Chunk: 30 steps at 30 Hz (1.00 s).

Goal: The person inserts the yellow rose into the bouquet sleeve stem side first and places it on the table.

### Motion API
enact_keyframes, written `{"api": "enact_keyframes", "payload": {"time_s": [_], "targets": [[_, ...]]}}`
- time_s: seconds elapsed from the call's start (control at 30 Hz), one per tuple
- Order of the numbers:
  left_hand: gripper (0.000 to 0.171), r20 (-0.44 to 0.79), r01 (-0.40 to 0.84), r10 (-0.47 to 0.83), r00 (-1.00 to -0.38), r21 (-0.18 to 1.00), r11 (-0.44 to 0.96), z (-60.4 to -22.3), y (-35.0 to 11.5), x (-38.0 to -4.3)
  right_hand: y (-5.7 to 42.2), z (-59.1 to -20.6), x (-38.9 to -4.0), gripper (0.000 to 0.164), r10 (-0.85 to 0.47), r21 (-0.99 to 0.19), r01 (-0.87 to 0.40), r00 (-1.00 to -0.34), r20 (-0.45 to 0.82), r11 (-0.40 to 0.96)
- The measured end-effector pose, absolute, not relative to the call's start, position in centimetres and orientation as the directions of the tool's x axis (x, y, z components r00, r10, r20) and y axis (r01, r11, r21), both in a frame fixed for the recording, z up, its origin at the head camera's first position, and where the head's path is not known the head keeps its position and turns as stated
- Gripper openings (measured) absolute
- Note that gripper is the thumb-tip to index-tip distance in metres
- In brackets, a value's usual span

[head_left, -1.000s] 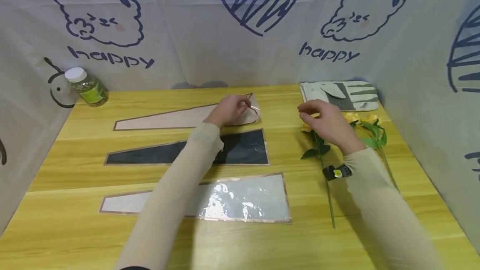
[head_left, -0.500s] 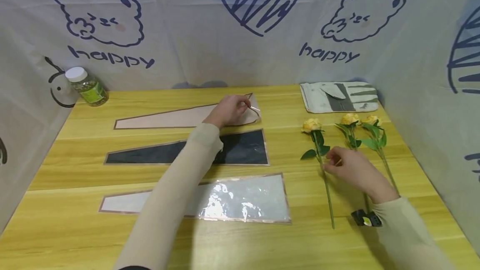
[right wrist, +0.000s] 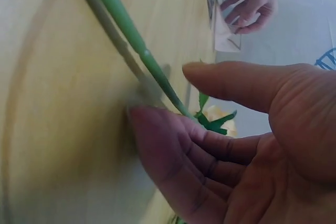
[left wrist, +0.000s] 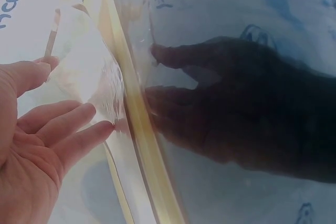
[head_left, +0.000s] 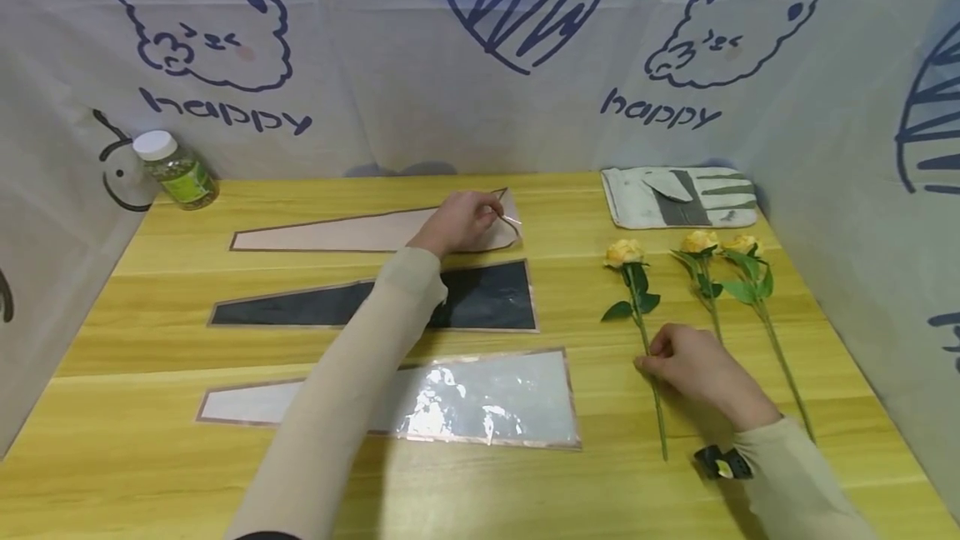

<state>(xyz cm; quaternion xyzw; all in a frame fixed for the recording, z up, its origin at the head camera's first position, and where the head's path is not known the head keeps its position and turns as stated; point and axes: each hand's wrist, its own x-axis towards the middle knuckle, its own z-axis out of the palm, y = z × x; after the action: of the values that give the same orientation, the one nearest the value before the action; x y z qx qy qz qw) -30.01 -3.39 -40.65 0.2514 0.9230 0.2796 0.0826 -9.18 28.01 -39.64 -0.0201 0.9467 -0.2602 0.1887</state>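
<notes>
In the head view, my left hand (head_left: 459, 222) pinches the raised wide end of a tapered pink flower sleeve (head_left: 345, 233). The left wrist view shows thumb and forefinger on the dark rim, while the other fingers lie against the clear film (left wrist: 105, 85). My right hand (head_left: 697, 367) is at the stem of the leftmost yellow rose (head_left: 624, 253), which lies on the table. From the right wrist, the green stem (right wrist: 128, 32) passes between my thumb and fingertips, thumb held apart from it. Whether a finger touches the stem is hard to tell.
Two more yellow roses (head_left: 701, 242) lie at the right. Below the pink sleeve are a black sleeve (head_left: 487, 298) and a white one (head_left: 495, 398). A work glove (head_left: 678, 197) and a lidded jar (head_left: 183, 175) stand by the back cloth wall (head_left: 375, 65).
My right hand has come down from above the leftmost rose's bloom to the middle of its stem. My left hand has stayed on the pink sleeve.
</notes>
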Motion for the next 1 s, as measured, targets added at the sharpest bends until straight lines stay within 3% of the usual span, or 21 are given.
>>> {"api": "enact_keyframes", "payload": {"time_s": [0.2, 0.53, 1.0], "targets": [[0.02, -0.031, 0.404, 0.507, -0.861, 0.564, 0.72, -40.8, -3.4, -29.9, 27.7, -40.1, -9.1, 0.015, -0.105, -0.523, 0.127, -0.914, -0.392, 0.843], [0.022, -0.031, 0.411, 0.512, -0.859, 0.555, 0.723, -40.7, -3.6, -30.1, 28.1, -40.0, -9.7, 0.02, -0.097, -0.581, 0.147, -0.925, -0.367, 0.8], [0.022, -0.056, 0.391, 0.512, -0.857, 0.575, 0.719, -40.5, -3.6, -30.0, 27.5, -39.3, -11.1, 0.021, -0.067, -0.791, 0.204, -0.953, -0.294, 0.577]]}}
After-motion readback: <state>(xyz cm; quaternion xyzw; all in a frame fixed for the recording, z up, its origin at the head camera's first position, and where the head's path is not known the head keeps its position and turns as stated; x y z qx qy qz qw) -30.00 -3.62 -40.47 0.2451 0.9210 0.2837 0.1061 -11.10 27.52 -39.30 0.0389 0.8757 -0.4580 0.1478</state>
